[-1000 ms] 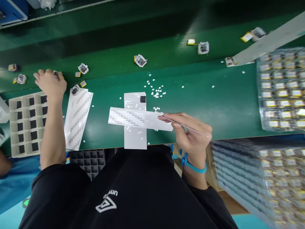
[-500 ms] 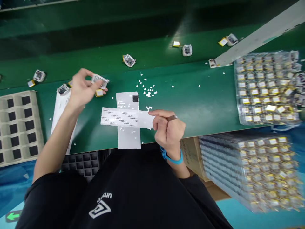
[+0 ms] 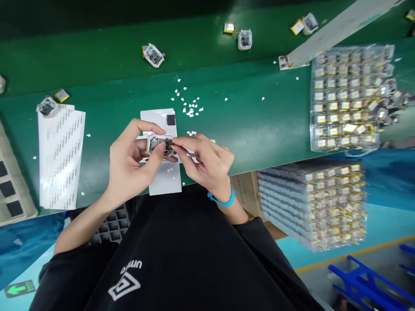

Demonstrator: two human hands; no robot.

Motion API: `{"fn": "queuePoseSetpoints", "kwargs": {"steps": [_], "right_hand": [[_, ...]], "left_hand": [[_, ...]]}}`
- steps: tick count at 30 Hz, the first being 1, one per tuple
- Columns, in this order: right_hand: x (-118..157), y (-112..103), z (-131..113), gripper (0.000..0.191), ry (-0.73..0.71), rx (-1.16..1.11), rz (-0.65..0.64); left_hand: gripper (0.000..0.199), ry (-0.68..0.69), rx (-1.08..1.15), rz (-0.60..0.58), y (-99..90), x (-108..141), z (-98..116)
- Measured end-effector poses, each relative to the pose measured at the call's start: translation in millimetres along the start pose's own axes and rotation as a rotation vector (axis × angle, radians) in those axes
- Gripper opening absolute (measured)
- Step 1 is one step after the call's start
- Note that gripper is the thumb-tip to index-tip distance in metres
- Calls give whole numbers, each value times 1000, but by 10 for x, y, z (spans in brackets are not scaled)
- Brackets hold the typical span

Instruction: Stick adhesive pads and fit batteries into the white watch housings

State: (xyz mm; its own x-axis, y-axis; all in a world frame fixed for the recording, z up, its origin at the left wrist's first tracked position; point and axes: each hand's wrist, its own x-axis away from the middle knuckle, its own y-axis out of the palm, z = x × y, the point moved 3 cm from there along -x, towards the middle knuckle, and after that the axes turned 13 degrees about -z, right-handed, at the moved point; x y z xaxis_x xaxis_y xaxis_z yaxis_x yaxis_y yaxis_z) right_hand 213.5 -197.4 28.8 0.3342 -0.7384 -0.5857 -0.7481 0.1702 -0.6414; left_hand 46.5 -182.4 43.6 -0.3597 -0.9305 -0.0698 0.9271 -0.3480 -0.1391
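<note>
the person's left hand [image 3: 129,162] cradles a small circuit module [image 3: 158,145] in a clear casing, fingers curled around it and thumb pressed on top. the right hand [image 3: 207,162] comes in from 3 o'clock and pinches the module's right end between its fingertips [image 3: 175,144]; i can't tell whether it holds anything else. a blue wristband [image 3: 223,199] circles the right wrist.

the module sits just above a white backing sheet [image 3: 160,119] on the green surface [image 3: 253,129], with both hands right over the sheet. white flecks [image 3: 191,106] lie scattered at 12 o'clock. a stack of label sheets [image 3: 61,151] lies at 9 o'clock, with another module [image 3: 47,106] on its far corner. more modules [image 3: 244,39] and yellow batteries [image 3: 228,28] sit along the far side, around 12 to 1 o'clock. a clear tray of batteries [image 3: 343,95] rests at 3 o'clock, and a tall stack of trays [image 3: 311,203] stands lower down at 4 o'clock.
</note>
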Motion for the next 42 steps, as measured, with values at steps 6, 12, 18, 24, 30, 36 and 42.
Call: {"fn": "queuePoseSetpoints", "kwargs": {"steps": [6, 12, 18, 24, 30, 36, 42], "right_hand": [[2, -54, -44, 27, -47, 87, -23], [-16, -100, -7, 27, -35, 63, -132], [8, -62, 66, 15, 156, -126, -119], [80, -43, 36, 21, 108, -7, -68], [179, -67, 21, 35, -11, 225, -131], [220, -25, 151, 43, 152, 462, -262], [210, -92, 154, 36, -88, 443, -304]], "left_hand": [[12, 17, -207, 61, 51, 72, 100], [17, 37, -393, 69, 6, 55, 189], [17, -62, -123, -25, 19, 19, 63], [11, -187, 225, -108, 90, 12, -136], [12, -206, 304, -194, 112, -21, -187], [11, -255, 268, -161, 112, -20, -306], [14, -203, 147, -123, 189, 23, -304]]}}
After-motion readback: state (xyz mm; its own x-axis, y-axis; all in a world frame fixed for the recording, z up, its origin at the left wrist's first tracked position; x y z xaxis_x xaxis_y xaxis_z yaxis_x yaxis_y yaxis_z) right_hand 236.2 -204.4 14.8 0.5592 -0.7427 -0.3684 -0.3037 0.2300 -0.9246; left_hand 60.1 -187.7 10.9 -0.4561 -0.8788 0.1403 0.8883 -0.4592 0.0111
